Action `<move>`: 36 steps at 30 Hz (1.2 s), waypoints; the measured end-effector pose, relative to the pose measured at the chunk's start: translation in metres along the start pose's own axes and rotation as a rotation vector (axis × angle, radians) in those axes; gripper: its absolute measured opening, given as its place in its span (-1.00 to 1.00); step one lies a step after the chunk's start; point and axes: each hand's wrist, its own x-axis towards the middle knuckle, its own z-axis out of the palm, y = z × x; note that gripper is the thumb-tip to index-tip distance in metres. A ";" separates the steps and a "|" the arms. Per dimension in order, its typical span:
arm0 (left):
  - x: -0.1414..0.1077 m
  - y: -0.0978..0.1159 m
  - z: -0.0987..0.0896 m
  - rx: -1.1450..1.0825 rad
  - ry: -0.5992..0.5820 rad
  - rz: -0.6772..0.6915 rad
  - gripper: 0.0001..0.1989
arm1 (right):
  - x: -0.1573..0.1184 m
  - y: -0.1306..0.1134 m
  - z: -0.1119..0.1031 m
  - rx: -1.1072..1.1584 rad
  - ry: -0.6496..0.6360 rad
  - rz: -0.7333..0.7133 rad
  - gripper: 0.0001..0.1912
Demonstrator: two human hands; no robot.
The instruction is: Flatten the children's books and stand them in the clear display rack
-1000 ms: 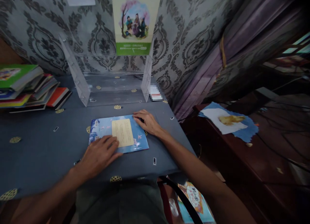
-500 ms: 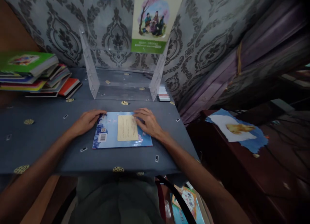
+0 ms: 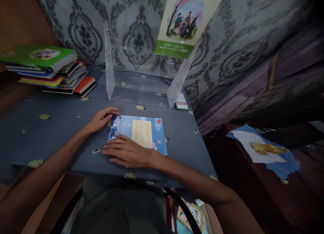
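Observation:
A blue book (image 3: 158, 133) with a cream text panel lies flat on the dark blue patterned tablecloth (image 3: 182, 139). My left hand (image 3: 102, 119) rests at the book's upper left corner, its fingers loosely extended and holding nothing. Across the lower left part of the book lies my right hand (image 3: 126, 151), fingers spread and flat, pointing left; it covers the book's bottom left edge. Neither hand is gripping the book.
A pile of books (image 3: 54, 63) sits at the back left. Behind the blue book stands a clear acrylic stand (image 3: 111, 75) with a cream and green booklet (image 3: 174, 47) on it. To the right, a blue and white cloth (image 3: 283, 163) lies on a dark red surface.
My right hand has moved from the book's upper right edge to its lower left part. My left hand stays near the upper left corner. The camera view has shifted a little.

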 end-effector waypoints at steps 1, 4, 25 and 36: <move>0.000 0.000 0.000 -0.028 0.009 -0.005 -0.58 | 0.001 0.003 0.001 0.005 0.007 0.004 -0.59; 0.001 0.000 0.000 -0.097 0.039 -0.026 -0.56 | 0.005 0.013 0.003 0.033 0.040 0.037 -0.58; -0.002 0.003 -0.001 -0.138 0.058 -0.109 -0.42 | 0.023 0.065 0.005 -0.095 0.182 0.335 -0.55; -0.006 0.006 0.003 0.066 0.088 -0.039 -0.49 | 0.013 0.065 0.004 -0.091 0.196 0.410 -0.46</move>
